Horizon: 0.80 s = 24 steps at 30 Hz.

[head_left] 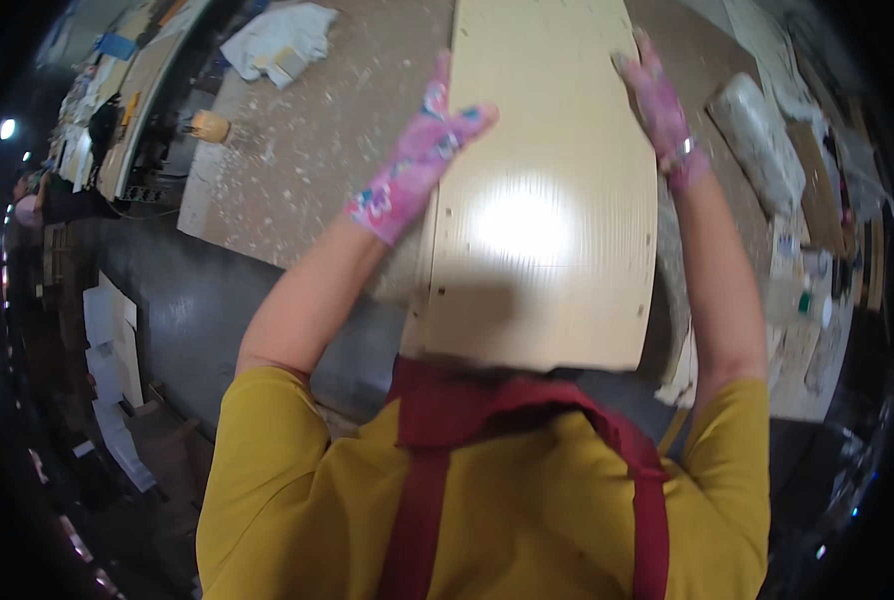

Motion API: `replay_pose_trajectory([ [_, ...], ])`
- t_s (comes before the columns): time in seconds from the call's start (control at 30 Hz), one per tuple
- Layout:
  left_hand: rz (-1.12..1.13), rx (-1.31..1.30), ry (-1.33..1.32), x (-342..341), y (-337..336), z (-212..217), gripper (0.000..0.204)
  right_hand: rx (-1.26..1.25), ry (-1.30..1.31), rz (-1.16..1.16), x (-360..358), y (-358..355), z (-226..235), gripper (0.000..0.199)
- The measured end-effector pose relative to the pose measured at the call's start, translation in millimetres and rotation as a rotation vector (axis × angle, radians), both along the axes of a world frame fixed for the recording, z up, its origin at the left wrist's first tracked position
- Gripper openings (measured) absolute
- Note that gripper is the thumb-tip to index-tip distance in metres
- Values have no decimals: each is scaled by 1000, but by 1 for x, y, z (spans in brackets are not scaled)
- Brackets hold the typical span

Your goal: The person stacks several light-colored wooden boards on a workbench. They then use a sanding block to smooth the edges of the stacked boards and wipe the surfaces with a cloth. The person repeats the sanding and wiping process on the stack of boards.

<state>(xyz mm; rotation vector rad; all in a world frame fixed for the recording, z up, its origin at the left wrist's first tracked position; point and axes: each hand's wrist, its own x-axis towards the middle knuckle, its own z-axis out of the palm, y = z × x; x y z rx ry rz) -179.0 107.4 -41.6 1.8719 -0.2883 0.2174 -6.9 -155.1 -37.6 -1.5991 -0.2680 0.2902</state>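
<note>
A long cream-coloured panel [547, 130] with a fine-ribbed surface and small holes near its side edges reaches from close to my body toward the far side of the table. A bright light reflects off its middle. My left hand [422, 155], in a pink floral glove, grips the panel's left edge, its thumb lying over the top face and the fingers along the side. At the right edge, farther up, my right hand [660, 115] in a similar glove holds the panel with its fingers against the side. The undersides of both grips are hidden.
The panel lies over a brown worktable [317, 140] strewn with pale scraps. A white cloth [282, 40] and an orange-yellow roll [210, 126] rest at the left. A plastic-wrapped bundle [757, 140] and a clear bottle [812, 308] lie at the right. Another person [32, 205] is far left.
</note>
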Motion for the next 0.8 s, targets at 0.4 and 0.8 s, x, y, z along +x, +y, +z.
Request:
replay_pose_trajectory([
  [0.4, 238, -778, 344, 7, 17, -65, 61, 127, 285, 63, -109, -23, 12, 47],
  [0.8, 85, -364, 343, 16, -2, -14, 64, 204, 320, -77, -134, -11, 22, 36],
])
